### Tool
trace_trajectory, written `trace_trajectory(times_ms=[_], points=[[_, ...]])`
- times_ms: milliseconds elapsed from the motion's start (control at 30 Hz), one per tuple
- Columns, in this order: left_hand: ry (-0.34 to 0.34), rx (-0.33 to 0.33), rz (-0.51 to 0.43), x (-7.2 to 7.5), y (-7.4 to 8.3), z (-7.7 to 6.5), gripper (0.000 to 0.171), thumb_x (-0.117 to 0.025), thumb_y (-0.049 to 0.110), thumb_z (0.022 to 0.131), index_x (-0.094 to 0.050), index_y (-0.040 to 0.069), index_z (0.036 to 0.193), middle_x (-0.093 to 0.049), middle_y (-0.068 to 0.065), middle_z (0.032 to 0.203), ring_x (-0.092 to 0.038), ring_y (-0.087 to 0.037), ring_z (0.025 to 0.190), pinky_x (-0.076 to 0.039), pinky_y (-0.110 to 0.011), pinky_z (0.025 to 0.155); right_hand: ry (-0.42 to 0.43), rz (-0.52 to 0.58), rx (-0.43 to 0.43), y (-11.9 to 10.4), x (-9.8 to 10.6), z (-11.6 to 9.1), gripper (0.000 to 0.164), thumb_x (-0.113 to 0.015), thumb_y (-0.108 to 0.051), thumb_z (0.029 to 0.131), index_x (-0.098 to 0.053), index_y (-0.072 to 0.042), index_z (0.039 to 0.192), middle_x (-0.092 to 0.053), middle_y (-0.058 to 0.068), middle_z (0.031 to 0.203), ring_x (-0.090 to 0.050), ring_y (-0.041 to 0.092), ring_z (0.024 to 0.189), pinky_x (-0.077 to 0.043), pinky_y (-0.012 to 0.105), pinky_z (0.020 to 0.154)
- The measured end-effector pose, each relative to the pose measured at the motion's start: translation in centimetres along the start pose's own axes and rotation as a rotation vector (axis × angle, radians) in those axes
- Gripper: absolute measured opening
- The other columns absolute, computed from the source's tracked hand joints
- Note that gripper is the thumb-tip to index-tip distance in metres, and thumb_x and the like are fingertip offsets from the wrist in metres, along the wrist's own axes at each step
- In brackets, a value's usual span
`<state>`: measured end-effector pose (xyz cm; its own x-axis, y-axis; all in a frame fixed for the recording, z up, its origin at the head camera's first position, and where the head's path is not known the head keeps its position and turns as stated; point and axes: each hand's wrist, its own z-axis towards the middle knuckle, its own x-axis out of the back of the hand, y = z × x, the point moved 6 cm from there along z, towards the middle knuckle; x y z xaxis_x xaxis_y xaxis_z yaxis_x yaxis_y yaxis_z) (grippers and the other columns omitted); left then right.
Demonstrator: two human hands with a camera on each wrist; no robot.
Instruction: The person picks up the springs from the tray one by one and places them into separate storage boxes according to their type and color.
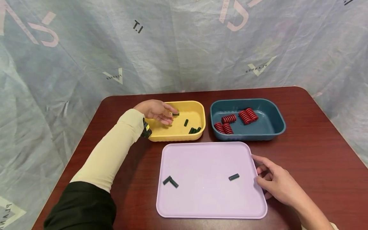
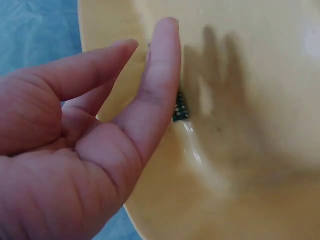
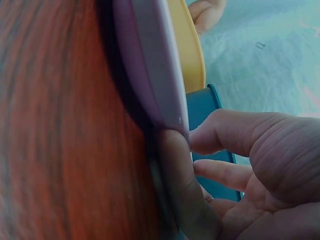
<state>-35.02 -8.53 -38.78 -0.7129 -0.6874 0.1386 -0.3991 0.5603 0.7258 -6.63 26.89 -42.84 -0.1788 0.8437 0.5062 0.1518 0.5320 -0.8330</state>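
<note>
My left hand hovers over the left part of the yellow bin, fingers loosely extended with nothing visible between them. A dark green spring lies behind its fingers, partly hidden in the left wrist view. Several more dark green springs are in that bin. At the right edge of the pale purple tray, my right hand grips the rim between thumb and fingers. One dark green spring lies on the tray's right side; a touching pair of springs lies at its left.
Right of the yellow bin stands a teal bin with several red springs inside. Both bins sit behind the tray on a dark red wooden table. A printed grey sheet hangs behind the table.
</note>
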Motion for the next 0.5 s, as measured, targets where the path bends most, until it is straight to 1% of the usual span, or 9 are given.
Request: trace_trajectory(times_ms=[167,267,400,500], points=[[0.005,-0.061,-0.031,-0.5,0.1,-0.8,0.049,-0.055,0.003,0.107,-0.045,0.004,0.154,-0.049,-0.026,0.146,-0.066,-0.034,0.114,-0.059,-0.039,0.096,0.004,0.006,0.015,0.0,0.0,0.0,0.071,-0.071,0.005,0.090,-0.043,-0.008,0.154,-0.056,0.015,0.106,-0.062,0.016,0.068,-0.058,0.036,0.044],[0.005,-0.110,-0.075,-1.1,0.4,-1.4,0.050,-0.056,0.004,0.106,-0.044,0.004,0.155,-0.046,-0.024,0.150,-0.060,-0.041,0.124,-0.056,-0.042,0.101,0.003,0.001,0.012,0.0,-0.1,0.0,0.071,-0.071,0.005,0.090,-0.043,-0.008,0.154,-0.056,0.015,0.105,-0.062,0.016,0.068,-0.058,0.036,0.044],[-0.017,-0.203,-0.088,-2.7,1.1,-2.6,0.053,-0.058,0.005,0.106,-0.043,0.004,0.156,-0.046,-0.026,0.151,-0.055,-0.047,0.129,-0.052,-0.048,0.106,0.001,0.001,0.003,0.0,0.0,0.0,0.071,-0.071,0.005,0.089,-0.043,-0.008,0.154,-0.056,0.015,0.105,-0.062,0.017,0.069,-0.058,0.036,0.044],[-0.045,-0.268,-0.072,-4.4,1.6,-3.5,0.053,-0.059,0.004,0.105,-0.043,0.004,0.156,-0.047,-0.028,0.150,-0.059,-0.046,0.123,-0.051,-0.052,0.105,0.001,0.006,-0.002,0.1,0.1,0.0,0.071,-0.071,0.005,0.090,-0.043,-0.008,0.154,-0.055,0.015,0.105,-0.062,0.018,0.069,-0.059,0.036,0.044]])
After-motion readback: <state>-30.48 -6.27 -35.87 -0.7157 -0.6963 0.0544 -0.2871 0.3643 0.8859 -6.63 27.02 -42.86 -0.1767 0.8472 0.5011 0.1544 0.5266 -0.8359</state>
